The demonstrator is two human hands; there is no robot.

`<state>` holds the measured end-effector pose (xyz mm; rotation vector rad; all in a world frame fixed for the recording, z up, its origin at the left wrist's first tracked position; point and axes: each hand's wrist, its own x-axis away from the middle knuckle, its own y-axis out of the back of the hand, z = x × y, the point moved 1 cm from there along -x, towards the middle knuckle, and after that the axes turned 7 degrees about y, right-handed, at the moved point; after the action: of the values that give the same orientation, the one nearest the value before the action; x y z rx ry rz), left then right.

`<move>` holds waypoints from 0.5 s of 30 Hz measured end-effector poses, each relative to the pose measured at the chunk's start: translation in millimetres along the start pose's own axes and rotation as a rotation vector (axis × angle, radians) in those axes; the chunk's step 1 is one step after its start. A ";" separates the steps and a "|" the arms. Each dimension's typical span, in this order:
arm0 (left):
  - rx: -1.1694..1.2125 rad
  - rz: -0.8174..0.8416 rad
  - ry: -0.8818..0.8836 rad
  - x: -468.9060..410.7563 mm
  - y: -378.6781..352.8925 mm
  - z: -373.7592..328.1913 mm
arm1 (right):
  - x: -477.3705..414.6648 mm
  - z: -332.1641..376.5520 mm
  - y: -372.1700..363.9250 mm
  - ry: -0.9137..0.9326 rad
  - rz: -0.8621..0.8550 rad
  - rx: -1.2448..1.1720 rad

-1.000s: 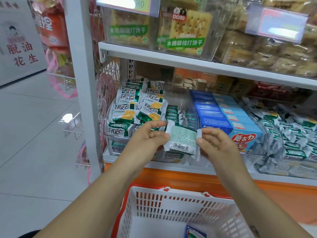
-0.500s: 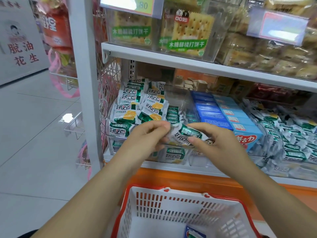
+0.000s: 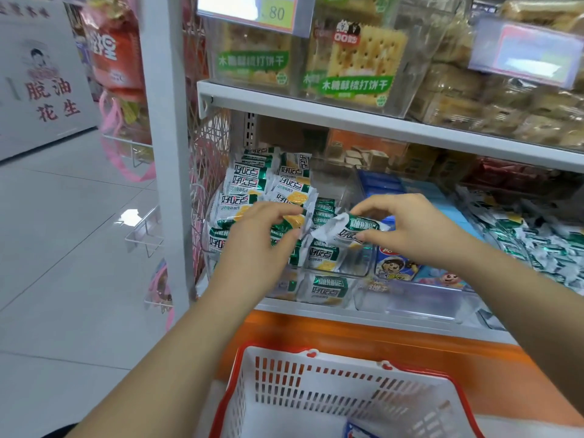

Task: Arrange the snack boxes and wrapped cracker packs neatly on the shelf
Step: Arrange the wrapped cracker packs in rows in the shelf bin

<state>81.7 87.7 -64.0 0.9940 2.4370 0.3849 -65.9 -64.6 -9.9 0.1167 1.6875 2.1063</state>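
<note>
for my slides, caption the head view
Right hand pinches a cracker pack over the shelf bin; left hand touches stacked packs

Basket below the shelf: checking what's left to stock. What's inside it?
One blue-and-white pack lies in the basket; the frame edge cuts it off, hiding anything nearer the person.

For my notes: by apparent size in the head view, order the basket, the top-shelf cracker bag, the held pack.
1. basket, though it is nearest the camera.
2. cracker bag.
3. pack, pinched by the right hand.
</note>
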 end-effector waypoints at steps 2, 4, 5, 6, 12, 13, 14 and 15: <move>-0.011 -0.087 0.007 -4.7 9.2 3.3 | -12.2 -3.0 -4.3 0.027 0.129 0.170; -0.006 -0.140 0.036 -8.5 15.7 6.6 | -26.3 -3.0 -14.7 0.055 0.253 0.321; -0.013 -0.163 0.046 -10.1 17.8 9.0 | -33.9 -2.9 -21.3 0.061 0.307 0.378; -0.027 -0.189 0.054 -11.4 19.9 11.6 | -41.8 -2.5 -28.1 0.066 0.354 0.422; -0.118 -0.230 0.101 -13.6 23.4 27.2 | -78.0 -4.8 -58.7 0.011 0.654 0.391; -0.128 -0.222 0.125 -13.7 22.9 28.7 | -81.2 -5.4 -59.5 -0.005 0.699 0.359; -0.134 -0.222 0.146 -13.7 22.7 30.4 | -83.6 -6.1 -60.2 -0.022 0.745 0.331; -0.133 -0.227 0.162 -14.0 22.9 31.7 | -85.6 -7.6 -61.9 -0.042 0.787 0.304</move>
<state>120.4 96.1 -76.7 0.6441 2.5951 0.5579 26.0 -94.4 -53.0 1.0607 2.1535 2.2820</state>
